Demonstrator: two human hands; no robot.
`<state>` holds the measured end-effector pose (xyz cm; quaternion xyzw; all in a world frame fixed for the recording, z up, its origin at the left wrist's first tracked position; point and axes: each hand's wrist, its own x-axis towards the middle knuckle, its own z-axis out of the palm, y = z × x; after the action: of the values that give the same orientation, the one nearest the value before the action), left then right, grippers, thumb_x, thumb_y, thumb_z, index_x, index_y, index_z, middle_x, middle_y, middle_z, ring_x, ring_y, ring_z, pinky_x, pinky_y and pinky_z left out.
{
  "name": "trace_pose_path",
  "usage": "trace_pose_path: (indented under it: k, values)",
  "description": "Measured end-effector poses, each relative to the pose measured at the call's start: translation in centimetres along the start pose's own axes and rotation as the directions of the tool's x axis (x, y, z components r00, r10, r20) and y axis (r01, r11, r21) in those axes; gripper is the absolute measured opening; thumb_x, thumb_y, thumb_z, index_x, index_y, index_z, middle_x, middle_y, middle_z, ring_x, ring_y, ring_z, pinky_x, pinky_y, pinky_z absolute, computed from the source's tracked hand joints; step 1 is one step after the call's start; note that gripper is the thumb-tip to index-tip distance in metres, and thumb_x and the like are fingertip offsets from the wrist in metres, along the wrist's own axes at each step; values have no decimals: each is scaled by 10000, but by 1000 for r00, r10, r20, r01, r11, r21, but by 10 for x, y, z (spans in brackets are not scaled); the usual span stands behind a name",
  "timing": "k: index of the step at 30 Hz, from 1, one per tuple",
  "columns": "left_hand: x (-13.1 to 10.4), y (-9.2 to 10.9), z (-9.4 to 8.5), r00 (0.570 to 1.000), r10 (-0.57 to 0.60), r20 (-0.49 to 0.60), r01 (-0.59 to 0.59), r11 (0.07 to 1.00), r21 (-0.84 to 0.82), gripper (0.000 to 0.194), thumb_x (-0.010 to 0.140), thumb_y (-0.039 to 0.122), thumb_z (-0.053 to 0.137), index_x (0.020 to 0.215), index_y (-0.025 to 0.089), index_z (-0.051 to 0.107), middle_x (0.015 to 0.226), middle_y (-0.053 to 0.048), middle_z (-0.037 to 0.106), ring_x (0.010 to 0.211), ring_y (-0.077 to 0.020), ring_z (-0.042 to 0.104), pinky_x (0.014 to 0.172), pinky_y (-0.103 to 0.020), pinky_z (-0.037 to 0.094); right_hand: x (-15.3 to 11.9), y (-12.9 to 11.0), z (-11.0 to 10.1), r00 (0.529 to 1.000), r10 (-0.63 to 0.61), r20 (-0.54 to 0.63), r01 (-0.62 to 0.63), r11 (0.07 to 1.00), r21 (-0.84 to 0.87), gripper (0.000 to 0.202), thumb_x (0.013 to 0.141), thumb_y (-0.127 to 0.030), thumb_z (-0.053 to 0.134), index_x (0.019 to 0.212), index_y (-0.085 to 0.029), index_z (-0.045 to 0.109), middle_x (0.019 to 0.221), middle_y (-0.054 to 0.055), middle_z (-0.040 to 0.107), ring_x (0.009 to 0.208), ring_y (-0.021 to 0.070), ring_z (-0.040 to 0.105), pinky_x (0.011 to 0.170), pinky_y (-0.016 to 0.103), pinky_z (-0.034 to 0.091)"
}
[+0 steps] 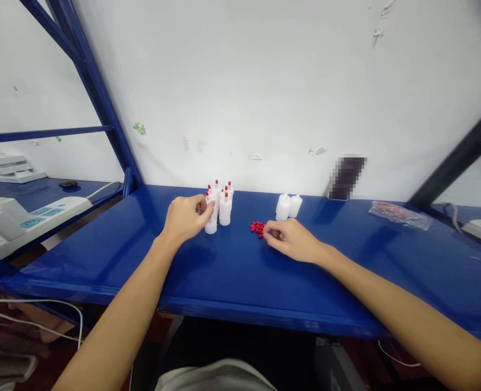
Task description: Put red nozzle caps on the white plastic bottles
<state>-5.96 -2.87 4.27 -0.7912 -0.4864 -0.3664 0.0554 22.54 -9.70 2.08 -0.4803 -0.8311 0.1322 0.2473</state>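
Shirt and forearms: nearest of all, a pale shirt hem (220, 376) showed below the table's near edge, and two bare forearms (128, 304) reached in over that edge.

Blue table (232, 277): its far edge ran along a white wall (244, 81), and a blue metal post (102, 92) rose by its far left corner.

Left hand (183, 218): thumb and fingers were bent together against the upper part of a front bottle (210, 226), which seemed to stand on the table; from my spot I couldn't tell whether they gripped it or merely touched. They hid its top.

Capped bottles (225, 210): several white ones with red tips stood upright in a close cluster, left of the middle, toward the far edge.

Right hand (293, 240): its fingers curled in toward the thumb at the right side of the red caps (256, 227); whether one was pinched there I couldn't tell.

Red caps: they lay in a loose pile between both bottle groups, somewhat nearer the near edge.

Plain white bottles (283, 209): a small group stood right of the middle, toward the far edge.

Clear plastic bag (401, 214): it lay flat near the far right corner.
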Motion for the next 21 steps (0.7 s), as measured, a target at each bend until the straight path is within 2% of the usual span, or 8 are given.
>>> trace_pose_path:
  k: [2, 3, 7, 11, 14, 17, 19, 21]
  values:
    - [-3, 5, 2, 994, 51, -98, -56, 998, -43, 334, 922, 375, 463, 665, 179, 551, 536, 17, 528, 497, -111, 475, 563, -254, 325, 1, 0, 1, 1000, 13, -1, -13, 1000, -24, 120, 869, -226, 565, 870, -180, 676, 586, -38, 550, 517, 107, 481, 577, 248, 369]
    - [-5, 9, 4, 990, 102, -100, -108, 992, -62, 325, 927, 353, 451, 677, 176, 557, 531, 20, 522, 490, -105, 470, 559, -248, 327, 2, 1, 2, 1000, 17, 0, -17, 999, -50, 117, 859, -215, 574, 891, -181, 682, 582, -41, 548, 510, 106, 478, 575, 248, 367]
    - [-14, 27, 14, 936, 352, 29, -344, 927, -150, 292, 931, 308, 458, 705, 174, 585, 523, 30, 534, 458, -90, 460, 538, -231, 332, 3, 2, 2, 998, 35, 48, -25, 982, -186, 179, 867, -236, 588, 1001, -205, 702, 597, -31, 592, 512, 119, 509, 579, 256, 358]
    - [-22, 46, 26, 857, 501, 122, -474, 859, -196, 246, 947, 284, 464, 774, 181, 607, 557, 26, 570, 490, -108, 507, 533, -239, 323, 5, 2, 1, 996, 71, 62, -56, 973, -226, 221, 904, -294, 570, 1065, -218, 701, 640, -8, 638, 543, 142, 550, 567, 263, 345]
    - [-25, 51, 32, 816, 530, 231, -491, 846, -208, 175, 944, 271, 490, 852, 192, 617, 582, 32, 585, 513, -120, 536, 523, -243, 303, 7, 1, 2, 995, 81, 61, -65, 971, -229, 204, 907, -294, 564, 1044, -222, 698, 670, 2, 655, 552, 146, 554, 558, 264, 329]
    - [-27, 51, 34, 801, 518, 299, -467, 854, -230, 114, 937, 259, 517, 909, 202, 612, 592, 45, 582, 500, -116, 529, 516, -240, 298, 9, -1, 4, 994, 64, 84, -41, 969, -245, 150, 893, -259, 567, 960, -224, 697, 670, 6, 652, 555, 143, 542, 554, 264, 309]
    - [-27, 50, 35, 798, 517, 309, -463, 855, -235, 104, 942, 257, 519, 934, 205, 608, 598, 46, 576, 507, -117, 527, 523, -239, 309, 9, -3, 5, 996, 48, 80, -29, 974, -224, 116, 869, -238, 585, 918, -216, 688, 644, -2, 628, 545, 135, 517, 553, 261, 301]
    - [-28, 50, 35, 810, 519, 274, -467, 853, -234, 103, 943, 257, 528, 992, 209, 606, 627, 42, 577, 557, -128, 548, 547, -238, 335, 9, -7, 6, 998, 46, 41, -43, 995, -87, 86, 850, -238, 600, 878, -197, 670, 597, -23, 573, 527, 120, 482, 551, 255, 315]
